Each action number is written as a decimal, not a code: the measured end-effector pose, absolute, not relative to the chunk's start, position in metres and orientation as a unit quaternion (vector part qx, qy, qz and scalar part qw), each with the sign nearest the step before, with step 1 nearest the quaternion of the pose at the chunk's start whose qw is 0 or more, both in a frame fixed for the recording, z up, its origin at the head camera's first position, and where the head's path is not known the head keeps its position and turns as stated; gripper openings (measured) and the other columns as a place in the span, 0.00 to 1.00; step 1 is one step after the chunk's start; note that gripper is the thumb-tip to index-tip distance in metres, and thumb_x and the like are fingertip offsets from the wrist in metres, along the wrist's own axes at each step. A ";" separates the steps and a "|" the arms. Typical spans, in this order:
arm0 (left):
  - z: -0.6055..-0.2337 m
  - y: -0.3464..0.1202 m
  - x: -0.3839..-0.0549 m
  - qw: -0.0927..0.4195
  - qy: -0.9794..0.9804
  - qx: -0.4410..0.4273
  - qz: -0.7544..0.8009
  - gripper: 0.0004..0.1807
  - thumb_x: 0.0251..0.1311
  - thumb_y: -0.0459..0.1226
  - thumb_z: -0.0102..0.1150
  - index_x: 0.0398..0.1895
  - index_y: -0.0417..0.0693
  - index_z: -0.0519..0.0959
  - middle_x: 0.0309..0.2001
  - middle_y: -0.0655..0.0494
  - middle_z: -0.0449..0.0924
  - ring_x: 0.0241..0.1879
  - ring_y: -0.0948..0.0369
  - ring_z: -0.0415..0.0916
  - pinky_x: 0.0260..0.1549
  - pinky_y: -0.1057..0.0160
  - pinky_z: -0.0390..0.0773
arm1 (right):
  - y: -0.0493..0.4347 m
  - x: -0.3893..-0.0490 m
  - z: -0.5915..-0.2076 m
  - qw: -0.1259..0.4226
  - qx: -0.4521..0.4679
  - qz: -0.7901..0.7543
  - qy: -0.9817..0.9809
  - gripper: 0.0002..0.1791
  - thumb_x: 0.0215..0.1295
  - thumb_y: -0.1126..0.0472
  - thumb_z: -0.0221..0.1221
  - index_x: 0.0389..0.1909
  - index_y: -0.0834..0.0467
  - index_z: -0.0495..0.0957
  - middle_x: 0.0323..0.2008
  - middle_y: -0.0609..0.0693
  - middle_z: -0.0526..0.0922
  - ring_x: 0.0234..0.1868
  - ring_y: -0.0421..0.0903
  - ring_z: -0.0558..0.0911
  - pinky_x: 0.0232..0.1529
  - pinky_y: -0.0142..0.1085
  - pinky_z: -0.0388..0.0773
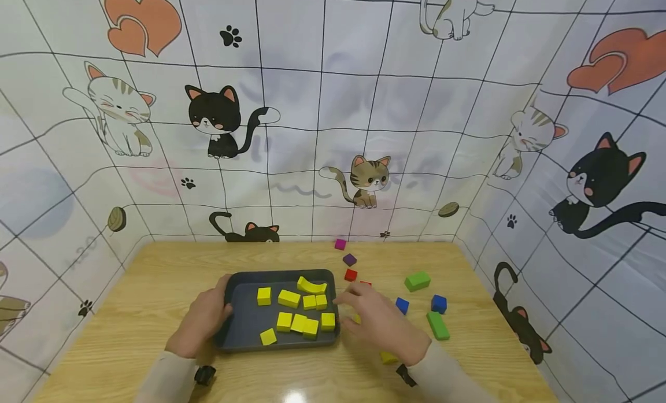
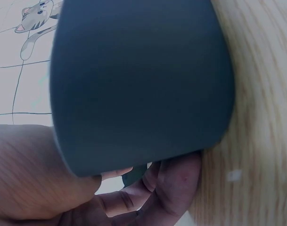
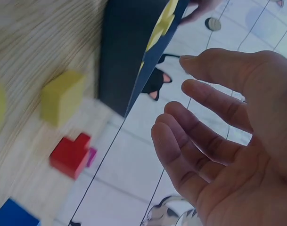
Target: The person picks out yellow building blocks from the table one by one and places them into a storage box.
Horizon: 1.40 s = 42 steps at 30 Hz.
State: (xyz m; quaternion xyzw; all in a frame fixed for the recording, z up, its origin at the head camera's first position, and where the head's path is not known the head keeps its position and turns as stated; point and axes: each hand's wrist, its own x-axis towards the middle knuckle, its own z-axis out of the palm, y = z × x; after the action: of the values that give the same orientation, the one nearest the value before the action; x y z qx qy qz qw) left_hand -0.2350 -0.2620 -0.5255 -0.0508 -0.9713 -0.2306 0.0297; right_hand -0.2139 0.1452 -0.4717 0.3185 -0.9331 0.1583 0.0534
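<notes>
A dark grey tray (image 1: 241, 316) lies on the wooden table with several yellow blocks (image 1: 288, 299) inside, one of them arched. My left hand (image 1: 204, 316) grips its left end, the thumb at the rim; the left wrist view is mostly filled by the tray's outer wall (image 2: 143, 89), with curled fingers (image 2: 178, 181) against its lower edge. Beside the tray's right rim hovers my right hand (image 1: 382, 319). The right wrist view shows its fingers (image 3: 204, 146) loosely bent, holding nothing and apart from the tray. A yellow block (image 3: 62, 98) stands on the table near that end.
Right of the tray lie red (image 1: 351, 274), purple (image 1: 350, 259) and magenta (image 1: 340, 244) blocks, blue blocks (image 1: 439, 303) and green blocks (image 1: 418, 281). Another yellow block (image 1: 388, 357) is partly under my right wrist. A cat-print cloth (image 1: 322, 102) hangs behind and beside the table.
</notes>
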 end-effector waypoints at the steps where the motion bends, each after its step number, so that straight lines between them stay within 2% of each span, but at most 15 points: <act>1: -0.526 -0.262 -0.235 0.029 -0.971 -0.049 -0.230 0.41 0.72 0.26 0.69 0.85 0.26 0.63 0.51 0.24 0.90 0.39 0.45 0.88 0.39 0.41 0.87 | 0.150 -0.214 -0.473 0.054 0.315 0.158 -0.934 0.19 0.74 0.56 0.80 0.62 0.52 0.93 0.56 0.49 0.88 0.50 0.43 0.85 0.50 0.35 0.90; 8: -0.525 -0.260 -0.236 0.040 -0.971 -0.055 -0.229 0.41 0.73 0.27 0.68 0.85 0.26 0.63 0.48 0.27 0.90 0.38 0.46 0.86 0.41 0.41 0.87 | 0.171 -0.220 -0.481 0.024 0.279 0.151 -0.948 0.20 0.72 0.55 0.81 0.63 0.51 0.93 0.56 0.50 0.90 0.53 0.43 0.84 0.53 0.39 0.91; 15: -0.523 -0.259 -0.234 0.039 -0.971 -0.059 -0.227 0.41 0.73 0.26 0.69 0.84 0.25 0.64 0.48 0.26 0.90 0.39 0.44 0.89 0.42 0.40 0.88 | 0.179 -0.225 -0.488 -0.051 0.259 0.172 -0.949 0.23 0.68 0.57 0.83 0.63 0.51 0.94 0.56 0.49 0.89 0.46 0.41 0.80 0.47 0.33 0.88; 21: -0.523 -0.260 -0.232 0.036 -0.971 -0.060 -0.228 0.41 0.73 0.26 0.69 0.84 0.25 0.63 0.48 0.26 0.90 0.38 0.46 0.87 0.40 0.41 0.88 | 0.181 -0.228 -0.495 -0.070 0.264 0.179 -0.945 0.23 0.69 0.60 0.82 0.63 0.52 0.93 0.58 0.50 0.88 0.43 0.39 0.80 0.44 0.29 0.85; 28: -0.523 -0.260 -0.233 0.035 -0.971 -0.058 -0.231 0.41 0.73 0.26 0.69 0.85 0.25 0.63 0.47 0.26 0.90 0.36 0.47 0.86 0.38 0.42 0.87 | 0.180 -0.232 -0.501 -0.092 0.270 0.183 -0.941 0.20 0.71 0.61 0.80 0.62 0.51 0.93 0.61 0.51 0.90 0.48 0.40 0.84 0.52 0.35 0.91; 32: -0.524 -0.260 -0.234 0.036 -0.971 -0.058 -0.230 0.41 0.73 0.26 0.69 0.85 0.25 0.63 0.47 0.25 0.90 0.37 0.46 0.87 0.38 0.42 0.87 | 0.179 -0.233 -0.504 -0.102 0.277 0.192 -0.936 0.17 0.71 0.64 0.79 0.58 0.50 0.94 0.57 0.48 0.91 0.50 0.39 0.86 0.55 0.38 0.91; 38: -0.525 -0.261 -0.234 0.030 -0.971 -0.053 -0.229 0.41 0.73 0.27 0.69 0.85 0.26 0.63 0.47 0.26 0.90 0.36 0.47 0.86 0.37 0.43 0.86 | 0.179 -0.236 -0.507 -0.098 0.288 0.196 -0.932 0.14 0.71 0.67 0.79 0.54 0.51 0.95 0.52 0.47 0.91 0.45 0.36 0.84 0.49 0.34 0.89; 42: -0.524 -0.261 -0.234 0.026 -0.972 -0.049 -0.229 0.42 0.73 0.27 0.69 0.86 0.26 0.62 0.47 0.27 0.90 0.35 0.48 0.85 0.36 0.44 0.86 | 0.178 -0.235 -0.506 -0.095 0.291 0.192 -0.932 0.14 0.71 0.66 0.79 0.54 0.52 0.95 0.52 0.47 0.91 0.45 0.36 0.85 0.50 0.34 0.90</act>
State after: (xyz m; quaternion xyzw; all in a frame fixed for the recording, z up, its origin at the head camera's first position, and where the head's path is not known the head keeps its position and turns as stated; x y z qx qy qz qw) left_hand -0.2344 -0.2610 -0.5241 -0.0486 -0.9718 -0.2294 0.0257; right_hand -0.2354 0.1778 -0.5065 0.2905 -0.9325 0.1924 -0.0951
